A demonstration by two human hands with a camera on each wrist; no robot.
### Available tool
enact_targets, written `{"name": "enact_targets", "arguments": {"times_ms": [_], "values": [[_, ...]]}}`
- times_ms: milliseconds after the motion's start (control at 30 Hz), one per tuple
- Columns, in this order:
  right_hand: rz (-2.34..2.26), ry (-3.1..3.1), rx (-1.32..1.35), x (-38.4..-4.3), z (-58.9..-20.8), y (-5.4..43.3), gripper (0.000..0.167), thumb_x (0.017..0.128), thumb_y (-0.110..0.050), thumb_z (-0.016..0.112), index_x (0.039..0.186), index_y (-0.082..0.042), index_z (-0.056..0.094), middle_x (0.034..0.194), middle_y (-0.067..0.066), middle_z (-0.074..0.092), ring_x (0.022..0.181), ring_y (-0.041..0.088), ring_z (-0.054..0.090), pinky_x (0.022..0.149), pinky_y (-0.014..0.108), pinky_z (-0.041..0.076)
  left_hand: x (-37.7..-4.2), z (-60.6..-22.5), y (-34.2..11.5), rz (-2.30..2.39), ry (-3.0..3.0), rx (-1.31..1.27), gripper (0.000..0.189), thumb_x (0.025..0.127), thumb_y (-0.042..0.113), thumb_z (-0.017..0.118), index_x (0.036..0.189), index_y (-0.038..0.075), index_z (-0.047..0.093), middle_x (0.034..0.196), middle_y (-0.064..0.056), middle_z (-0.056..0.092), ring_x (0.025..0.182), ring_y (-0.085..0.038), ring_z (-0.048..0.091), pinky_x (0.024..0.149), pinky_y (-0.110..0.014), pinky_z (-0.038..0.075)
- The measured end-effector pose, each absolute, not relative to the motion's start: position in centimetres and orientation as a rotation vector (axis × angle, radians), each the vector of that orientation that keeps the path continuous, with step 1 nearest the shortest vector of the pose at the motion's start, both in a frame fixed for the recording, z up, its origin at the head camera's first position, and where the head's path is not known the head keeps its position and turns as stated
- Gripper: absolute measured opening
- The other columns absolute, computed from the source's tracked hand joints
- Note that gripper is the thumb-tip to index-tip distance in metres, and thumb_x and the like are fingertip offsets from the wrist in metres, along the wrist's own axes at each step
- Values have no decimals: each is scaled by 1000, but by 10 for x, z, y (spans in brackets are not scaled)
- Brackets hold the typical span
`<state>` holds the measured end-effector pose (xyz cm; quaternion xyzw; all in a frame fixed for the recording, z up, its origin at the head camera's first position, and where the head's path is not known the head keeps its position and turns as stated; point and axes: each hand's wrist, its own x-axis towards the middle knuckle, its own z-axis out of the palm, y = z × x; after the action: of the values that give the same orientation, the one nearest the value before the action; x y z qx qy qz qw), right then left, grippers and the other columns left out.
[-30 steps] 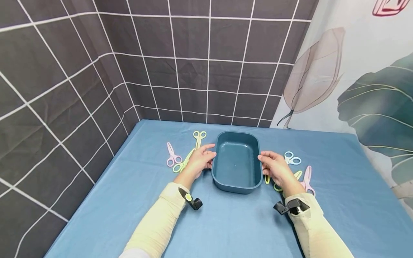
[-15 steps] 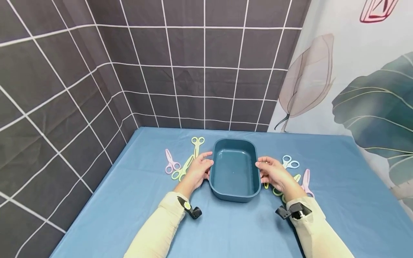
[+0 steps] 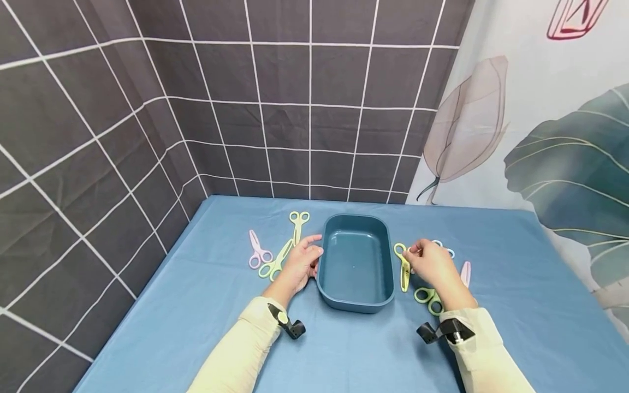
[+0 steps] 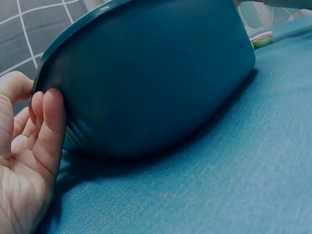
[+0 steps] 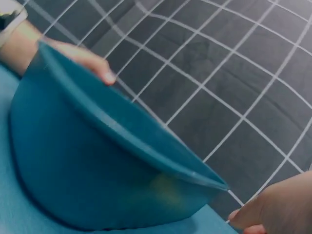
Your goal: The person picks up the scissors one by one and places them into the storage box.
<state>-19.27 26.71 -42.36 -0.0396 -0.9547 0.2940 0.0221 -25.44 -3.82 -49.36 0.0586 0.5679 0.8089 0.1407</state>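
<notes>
Teal and smooth, a deep rectangular bin with rounded corners [image 3: 354, 305] stands upright on the blue cloth [image 3: 344, 355] covering the table. The left hand [image 3: 298, 265] pinches its left rim, thumb and fingers on either side of the wall; the left wrist view cuts off much of the palm.

The right hand [image 3: 434, 266] is apart from the bin, fingers bent and tips drawn together at the handle of the yellow plastic scissors [image 3: 405, 277], just beside the bin's right wall. One loop shows; the other is covered by the fingertips, and whether they pinch it I cannot tell. The right wrist view catches only part of this hand at its edge, with nothing legible between the fingers.

Behind the right hand, pale blue scissors [image 3: 450, 252] show only bits of their handle loops. Green scissors [image 3: 423, 295] have their handles out in front of the right wrist, their blades hidden beneath it; pink scissors past that wrist [image 3: 466, 273] show just one end.

Near the left hand, light green scissors [image 3: 281, 256] are partly hidden by hand and wrist, pale yellow scissors [image 3: 297, 232] point toward the fingers, and lilac-pink scissors [image 3: 255, 245] lie farther left, in full view.
</notes>
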Motion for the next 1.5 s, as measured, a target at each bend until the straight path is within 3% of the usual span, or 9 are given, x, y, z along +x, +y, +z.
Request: {"name": "enact_targets", "arguments": {"times_ms": [133, 400, 567, 867, 1300, 1500], "values": [[717, -3027, -83, -192, -430, 263, 27, 89, -27, 69, 81, -5, 56, 69, 5, 56, 63, 23, 53, 54, 35, 41, -253, -494, -38, 2333, 1611, 169, 47, 95, 0, 56, 141, 2, 45, 78, 1, 55, 46, -7, 45, 37, -20, 42], [469, -3059, -81, -192, -440, 253, 31, 84, -24, 74, 70, 0, 60, 72, 21, 64, 66, 39, 62, 63, 57, 51, -255, -495, -37, 2322, 1606, 167, 47, 96, 1, 55, 142, 3, 43, 76, 2, 56, 44, -7, 46, 37, -20, 42], [463, -3082, -140, -192, -440, 252, 32, 83, -21, 73, 62, -6, 55, 67, 15, 60, 61, 33, 57, 58, 52, 49, -257, -493, -38, 2316, 1609, 179, 46, 97, 2, 55, 141, 2, 43, 78, 2, 56, 44, -8, 46, 37, -20, 42], [503, -3097, -174, -193, -439, 251, 26, 79, -17, 70, 62, -6, 54, 65, 12, 57, 60, 31, 55, 54, 46, 47, -255, -492, -38, 2322, 1598, 176, 45, 97, 1, 54, 140, 2, 43, 75, 2, 54, 45, -7, 45, 37, -19, 42], [685, -3057, -156, -193, -419, 260, 33, 79, -21, 64, 52, -15, 45, 48, -3, 45, 46, 18, 47, 45, 30, 33, -256, -496, -38, 2332, 1582, 194, 45, 96, 2, 56, 139, 2, 43, 74, 3, 54, 45, -7, 45, 37, -20, 41], [778, -2972, -181, -199, -405, 261, 29, 77, -19, 59, 55, -16, 41, 48, -5, 39, 46, 16, 40, 46, 29, 28, -256, -494, -38, 2333, 1577, 191, 44, 96, 1, 55, 138, 3, 43, 73, 3, 53, 46, -7, 44, 37, -19, 41]]}}
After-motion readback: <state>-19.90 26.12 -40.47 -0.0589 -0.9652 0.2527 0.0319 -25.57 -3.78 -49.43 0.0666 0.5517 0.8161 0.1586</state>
